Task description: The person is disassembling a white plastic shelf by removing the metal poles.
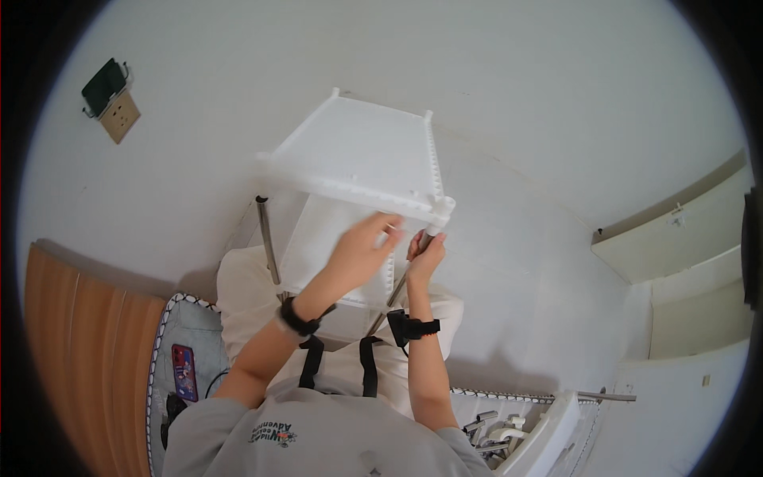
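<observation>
Here, we find a white shelf panel (362, 151) just ahead of us, its near right corner at the top of a metal tube (397, 289) that slants lengthwise back toward us. Our right hand (430, 256) is the nearer to that corner, fingers wrapped round the tube just below it. Our left hand (362, 251) is by the panel's near edge, fingers partly curled; we cannot tell whether it holds anything.
</observation>
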### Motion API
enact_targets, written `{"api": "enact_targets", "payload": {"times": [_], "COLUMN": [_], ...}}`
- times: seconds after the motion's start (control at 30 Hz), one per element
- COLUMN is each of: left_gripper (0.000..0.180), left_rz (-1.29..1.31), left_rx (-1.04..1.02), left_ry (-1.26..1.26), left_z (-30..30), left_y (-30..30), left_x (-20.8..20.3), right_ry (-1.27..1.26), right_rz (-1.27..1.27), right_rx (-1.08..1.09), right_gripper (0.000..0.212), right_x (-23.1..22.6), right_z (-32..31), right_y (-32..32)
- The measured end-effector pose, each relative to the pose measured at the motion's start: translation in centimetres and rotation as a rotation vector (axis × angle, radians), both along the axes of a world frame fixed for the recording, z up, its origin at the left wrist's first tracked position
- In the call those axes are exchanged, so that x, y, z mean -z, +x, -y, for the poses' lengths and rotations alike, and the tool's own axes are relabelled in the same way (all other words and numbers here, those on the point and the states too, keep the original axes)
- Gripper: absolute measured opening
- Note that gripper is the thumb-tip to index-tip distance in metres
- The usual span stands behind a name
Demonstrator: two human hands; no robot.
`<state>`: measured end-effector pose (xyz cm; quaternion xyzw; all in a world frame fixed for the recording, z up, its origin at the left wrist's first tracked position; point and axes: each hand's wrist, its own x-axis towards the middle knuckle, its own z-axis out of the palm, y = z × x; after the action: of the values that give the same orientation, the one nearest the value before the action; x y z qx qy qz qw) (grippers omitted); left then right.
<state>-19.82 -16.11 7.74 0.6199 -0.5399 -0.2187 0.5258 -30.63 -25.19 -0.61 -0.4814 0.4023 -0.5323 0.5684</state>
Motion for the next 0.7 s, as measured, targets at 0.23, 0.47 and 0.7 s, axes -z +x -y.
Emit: {"api": "enact_targets", "payload": {"times": [0.23,0.47,0.7], "left_gripper": [0.029,0.045,0.051], "left_rz": [0.004,-0.633,-0.845], "left_rx": [-0.886,-0.542,-0.167], "left_ry": [-0.255,0.129,0.130], "left_z": [-5.2,-6.1,-8.5], "left_y": [12.9,17.1,15.7], "left_x": [0.4,0.4,0.2], "right_ry": [-0.025,-0.022,-0.057], "right_rz": [0.050,0.077,0.153], "right_rx": [0.000,-0.017,0.025], "right_gripper": [0.056,0.056,0.050], "right_x": [-0.3,0.4,2.0], "right_z": [-1.9,-4.0,-4.9], "right_y": [-0.2,-1.5,-2.0]}}
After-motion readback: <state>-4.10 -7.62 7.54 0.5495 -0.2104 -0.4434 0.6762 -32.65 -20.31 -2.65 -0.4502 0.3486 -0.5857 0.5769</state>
